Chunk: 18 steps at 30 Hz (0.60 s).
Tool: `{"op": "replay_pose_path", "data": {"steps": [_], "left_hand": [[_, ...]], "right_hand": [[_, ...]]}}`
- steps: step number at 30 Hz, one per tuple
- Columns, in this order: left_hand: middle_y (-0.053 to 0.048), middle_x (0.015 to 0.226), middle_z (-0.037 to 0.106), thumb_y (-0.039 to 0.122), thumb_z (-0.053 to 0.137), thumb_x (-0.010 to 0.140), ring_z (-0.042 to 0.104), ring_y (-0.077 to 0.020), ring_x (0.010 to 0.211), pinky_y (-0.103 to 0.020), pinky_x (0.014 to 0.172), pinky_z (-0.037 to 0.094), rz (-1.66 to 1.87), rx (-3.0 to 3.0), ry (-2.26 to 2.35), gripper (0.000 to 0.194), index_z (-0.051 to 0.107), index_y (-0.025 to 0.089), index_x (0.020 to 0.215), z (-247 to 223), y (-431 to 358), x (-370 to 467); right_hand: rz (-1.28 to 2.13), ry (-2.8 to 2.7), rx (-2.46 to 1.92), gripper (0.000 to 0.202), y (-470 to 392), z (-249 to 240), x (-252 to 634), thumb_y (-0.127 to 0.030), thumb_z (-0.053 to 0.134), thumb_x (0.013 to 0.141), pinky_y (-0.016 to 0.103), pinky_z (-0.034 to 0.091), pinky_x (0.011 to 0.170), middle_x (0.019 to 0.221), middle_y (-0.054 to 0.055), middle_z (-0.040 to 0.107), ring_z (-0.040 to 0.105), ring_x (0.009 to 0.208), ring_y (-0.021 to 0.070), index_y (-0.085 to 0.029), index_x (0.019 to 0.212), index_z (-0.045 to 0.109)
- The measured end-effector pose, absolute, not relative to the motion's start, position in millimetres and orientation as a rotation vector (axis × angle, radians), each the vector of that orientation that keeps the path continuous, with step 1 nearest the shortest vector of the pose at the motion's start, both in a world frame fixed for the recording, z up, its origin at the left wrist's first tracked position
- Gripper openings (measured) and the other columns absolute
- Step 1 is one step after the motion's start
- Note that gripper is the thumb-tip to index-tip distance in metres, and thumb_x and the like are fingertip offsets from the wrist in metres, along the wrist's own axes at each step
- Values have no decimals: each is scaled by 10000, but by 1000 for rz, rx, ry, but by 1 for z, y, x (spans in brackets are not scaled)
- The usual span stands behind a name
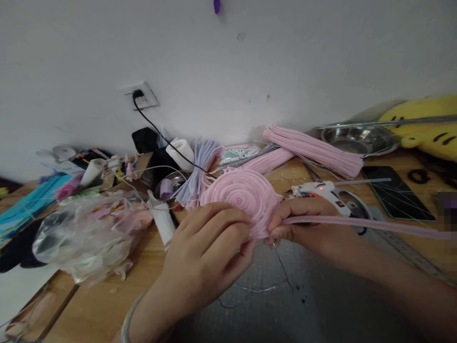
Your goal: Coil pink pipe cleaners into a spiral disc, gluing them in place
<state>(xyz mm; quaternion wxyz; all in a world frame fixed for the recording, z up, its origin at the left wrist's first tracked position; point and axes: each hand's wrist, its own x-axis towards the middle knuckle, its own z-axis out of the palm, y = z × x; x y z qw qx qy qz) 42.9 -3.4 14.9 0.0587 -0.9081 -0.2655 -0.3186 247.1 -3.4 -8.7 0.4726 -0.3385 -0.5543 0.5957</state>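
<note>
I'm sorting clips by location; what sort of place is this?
Probably a craft workspace: bundles of fuzzy pink stems, a pink spiral made of similar strands, and what looks like a glue gun.

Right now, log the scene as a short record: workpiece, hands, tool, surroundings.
Workpiece: pink coil, wound in a spiral
Left hand: gripping its near left side
Right hand: pinching at its right edge
Loose length: pink strip, running rightward past right hand
Tool: glue gun, red light lit
Right side: phone, screen dark
Left side: plastic bag
Behind coil: pink bundle
</note>
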Motion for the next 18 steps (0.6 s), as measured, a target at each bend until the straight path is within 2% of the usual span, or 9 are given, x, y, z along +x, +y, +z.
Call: {"op": "replay_pose_path", "data": {"steps": [18], "left_hand": [[-25, 891, 672, 63, 653, 789, 623, -196, 875, -341, 776, 502, -977, -2748, -801, 143, 554, 154, 838, 14, -3, 43]], "right_hand": [[1435, -1363, -806, 137, -4, -9, 247, -51, 725, 660, 100, 462, 552, 608, -50, 679, 614, 581, 50, -187, 647, 723]]}}
